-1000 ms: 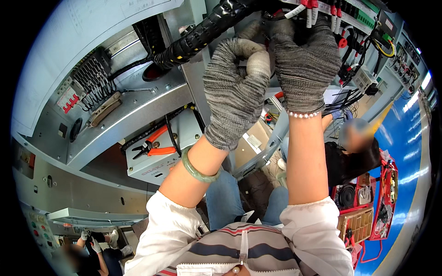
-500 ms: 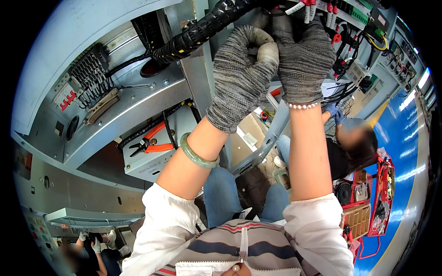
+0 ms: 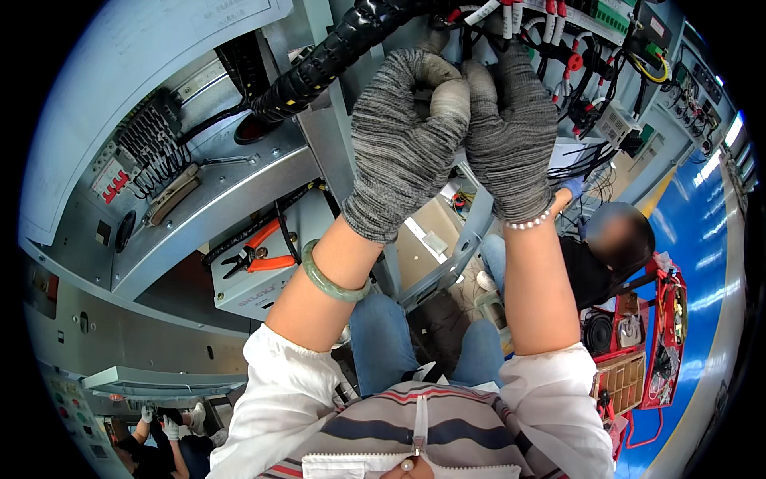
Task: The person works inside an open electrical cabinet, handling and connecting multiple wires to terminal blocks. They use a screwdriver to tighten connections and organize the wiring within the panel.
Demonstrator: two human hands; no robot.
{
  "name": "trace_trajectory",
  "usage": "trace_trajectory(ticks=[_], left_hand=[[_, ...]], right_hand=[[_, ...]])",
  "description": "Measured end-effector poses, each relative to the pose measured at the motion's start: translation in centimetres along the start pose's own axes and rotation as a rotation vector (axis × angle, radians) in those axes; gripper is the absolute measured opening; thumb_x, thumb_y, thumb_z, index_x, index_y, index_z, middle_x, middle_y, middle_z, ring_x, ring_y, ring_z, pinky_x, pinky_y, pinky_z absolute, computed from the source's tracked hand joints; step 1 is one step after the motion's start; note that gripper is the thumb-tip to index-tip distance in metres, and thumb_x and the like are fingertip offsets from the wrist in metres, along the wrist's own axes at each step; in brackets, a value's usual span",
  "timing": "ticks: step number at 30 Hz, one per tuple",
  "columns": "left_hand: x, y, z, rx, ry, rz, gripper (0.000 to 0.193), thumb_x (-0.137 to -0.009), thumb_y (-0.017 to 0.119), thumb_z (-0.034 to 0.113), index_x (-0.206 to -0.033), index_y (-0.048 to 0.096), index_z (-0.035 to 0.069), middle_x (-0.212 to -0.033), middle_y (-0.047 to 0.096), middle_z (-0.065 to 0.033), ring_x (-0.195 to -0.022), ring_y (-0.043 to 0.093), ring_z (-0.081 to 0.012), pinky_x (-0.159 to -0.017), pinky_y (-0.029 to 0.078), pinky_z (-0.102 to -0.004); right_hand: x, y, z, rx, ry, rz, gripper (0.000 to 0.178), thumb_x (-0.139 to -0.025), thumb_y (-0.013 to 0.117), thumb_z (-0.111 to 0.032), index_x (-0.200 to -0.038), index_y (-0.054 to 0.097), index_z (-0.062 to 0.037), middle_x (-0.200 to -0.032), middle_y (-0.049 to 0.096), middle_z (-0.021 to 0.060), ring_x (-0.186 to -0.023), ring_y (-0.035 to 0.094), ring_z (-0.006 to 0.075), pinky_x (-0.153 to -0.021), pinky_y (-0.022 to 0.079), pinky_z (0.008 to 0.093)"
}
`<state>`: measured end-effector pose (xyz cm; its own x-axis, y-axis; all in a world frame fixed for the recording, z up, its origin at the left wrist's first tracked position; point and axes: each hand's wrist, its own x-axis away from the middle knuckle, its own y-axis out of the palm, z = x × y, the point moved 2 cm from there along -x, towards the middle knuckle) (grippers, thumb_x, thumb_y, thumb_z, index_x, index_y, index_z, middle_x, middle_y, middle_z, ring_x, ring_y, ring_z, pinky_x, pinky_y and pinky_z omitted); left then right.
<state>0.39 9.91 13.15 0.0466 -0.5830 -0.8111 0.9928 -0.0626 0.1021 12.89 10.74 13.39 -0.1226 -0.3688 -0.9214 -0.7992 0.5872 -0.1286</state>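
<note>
- Wires (image 3: 507, 22) in white sleeves hang just right of the upper end of the bundle (image 3: 319, 64), above both hands.
- The right hand (image 3: 511, 140), right of the bundle, sits lower than half a second ago, baring more of the wires. Its fingers point up toward them; whether it grips one, the person's camera cannot tell.
- The left hand (image 3: 407, 144), nearer the bundle, keeps thumb and forefinger curled into a narrow ring; anything held is hidden.
- The hands' thumb sides now lie close together, so the work seems gathered into one small spot.
- Below the bundle, pliers (image 3: 273, 263) lie untouched on a box (image 3: 247, 300).
- Well right, a co-worker (image 3: 589, 267) stays apart.
</note>
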Motion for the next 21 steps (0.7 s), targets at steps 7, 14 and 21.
trace_trajectory(ticks=[7,14,21], left_hand=[[0.3,0.5,0.0,0.025,0.001,0.006,0.013,-0.088,0.069,0.013,-0.094,0.062,0.004,-0.085,0.063,-0.0024,-0.079,0.059,-0.0091,-0.072,0.051,-0.0245],[-0.1,1.3,0.0,-0.034,0.033,0.062,0.012,-0.089,0.068,0.012,-0.095,0.062,0.004,-0.085,0.063,-0.0025,-0.080,0.059,-0.0090,-0.074,0.051,-0.0241],[0.6,0.5,0.5,-0.023,-0.053,0.074,0.014,-0.087,0.070,0.012,-0.095,0.062,0.004,-0.086,0.064,-0.0027,-0.080,0.060,-0.0093,-0.074,0.051,-0.0245]], right_hand=[[-1.1,-1.0,0.5,0.030,-0.036,-0.121,0.028,-0.094,0.060,-0.020,-0.115,0.062,-0.0026,-0.095,0.069,0.0174,-0.087,0.069,0.0274,-0.077,0.054,0.0364],[-2.0,-1.0,0.9,0.098,-0.125,-0.112,0.028,-0.092,0.062,-0.020,-0.116,0.065,-0.0050,-0.095,0.070,0.0192,-0.089,0.071,0.0279,-0.078,0.056,0.0366],[-1.8,-1.0,-0.1,0.147,-0.085,-0.056,0.034,-0.089,0.067,-0.032,-0.108,0.067,-0.0038,-0.084,0.071,0.0175,-0.076,0.071,0.0276,-0.067,0.056,0.0353]])
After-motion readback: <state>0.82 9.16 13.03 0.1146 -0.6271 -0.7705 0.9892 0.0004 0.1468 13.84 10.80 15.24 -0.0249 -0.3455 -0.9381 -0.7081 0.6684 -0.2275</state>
